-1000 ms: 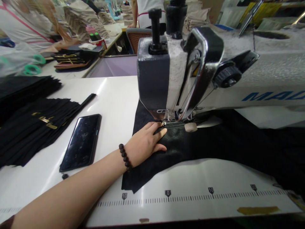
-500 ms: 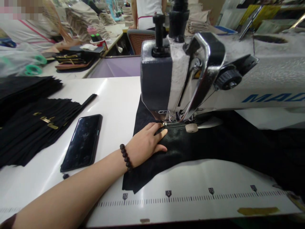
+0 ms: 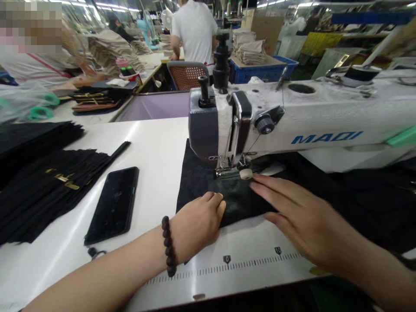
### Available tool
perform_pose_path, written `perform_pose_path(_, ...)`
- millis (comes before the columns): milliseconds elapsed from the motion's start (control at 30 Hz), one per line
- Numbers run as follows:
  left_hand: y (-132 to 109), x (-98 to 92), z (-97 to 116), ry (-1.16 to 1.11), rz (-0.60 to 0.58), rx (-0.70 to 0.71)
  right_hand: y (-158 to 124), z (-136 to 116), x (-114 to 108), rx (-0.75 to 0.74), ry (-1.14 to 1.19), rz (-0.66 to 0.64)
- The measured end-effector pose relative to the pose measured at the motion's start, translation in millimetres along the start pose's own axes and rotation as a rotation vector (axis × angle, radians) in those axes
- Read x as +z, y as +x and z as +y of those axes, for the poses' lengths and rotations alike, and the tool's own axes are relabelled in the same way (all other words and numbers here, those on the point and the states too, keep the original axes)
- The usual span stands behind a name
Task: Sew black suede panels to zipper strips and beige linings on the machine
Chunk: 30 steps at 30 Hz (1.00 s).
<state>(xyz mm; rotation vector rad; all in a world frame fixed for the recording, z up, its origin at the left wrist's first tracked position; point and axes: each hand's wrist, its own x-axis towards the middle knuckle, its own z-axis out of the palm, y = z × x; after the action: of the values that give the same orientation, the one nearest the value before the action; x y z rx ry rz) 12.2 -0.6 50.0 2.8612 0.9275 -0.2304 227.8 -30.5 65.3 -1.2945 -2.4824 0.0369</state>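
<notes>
Now the black cloth (image 3: 234, 199) lies flat on the worktop (image 3: 156, 147), under the foot (image 3: 227, 167) of the sewing machine (image 3: 325, 117) — a short part seems already past the needle, most waits on the right. The left hand (image 3: 198, 223), fingers curled, presses its near edge; whether it pinches the cloth I cannot tell. The right hand (image 3: 302, 216) lies flat, fingers together. The worktop edge is close — free room is on the left, before the phone (image 3: 113, 203).

Black phone (image 3: 113, 204) lies face up on white table (image 3: 156, 143), w/ a small dark bit (image 3: 92, 252) just below it. Left of phone: stack of black strips (image 3: 32, 195) w/ gold fittings. Ruler scale (image 3: 247, 265) runs along table's near edge. Further back: purple surface (image 3: 156, 106), mesh-back chair (image 3: 185, 73), a person in a white shirt (image 3: 194, 30), blue crate (image 3: 263, 69) under folded beige cloth (image 3: 250, 50). Far left: plastic bag (image 3: 29, 104) w/ green rings.
</notes>
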Motion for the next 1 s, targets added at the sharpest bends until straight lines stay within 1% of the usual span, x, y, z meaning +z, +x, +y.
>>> perform_pose_path(67,0.6,2.7,1.5,0.076,0.02,0.027,22.7,1.4,25.8,0.007,-0.009,-0.096)
perform_pose_path(133,1.9,3.2,-1.7,0.115,0.031,0.039,41.8,8.6,47.5,0.022,0.001,-0.197)
perform_pose_path(200,4.0,0.7,-9.5,0.08,0.075,0.003,53.2,17.7,57.5,0.005,0.059,-0.238)
perform_pose_path(267,6.9,-2.8,-19.9,0.019,0.194,-0.068,58.4,24.8,56.7,-0.017,0.136,-0.243)
perform_pose_path(367,11.9,-5.1,-33.6,-0.065,0.38,-0.162,62.6,29.4,49.2,-0.016,0.217,-0.246)
perform_pose_path(433,14.0,-4.4,-38.1,-0.105,0.45,-0.18,65.8,30.6,48.0,0.019,0.226,-0.236)
perform_pose_path(533,13.4,-4.3,-39.2,-0.132,0.557,-0.18,70.2,33.6,53.2,0.058,0.205,-0.207)
perform_pose_path(633,9.6,-8.3,-39.0,-0.15,0.659,-0.209,72.9,37.3,58.7,0.068,0.223,-0.228)
perform_pose_path(733,5.4,-13.9,-39.7,-0.177,0.696,-0.219,75.1,39.1,59.3,0.109,0.268,-0.262)
perform_pose_path(867,2.0,-19.0,-41.1,-0.21,0.681,-0.225,76.4,38.6,57.3,0.164,0.32,-0.261)
perform_pose_path(1000,1.1,-21.6,-42.4,-0.229,0.653,-0.219,75.2,40.5,56.9,0.157,0.382,-0.272)
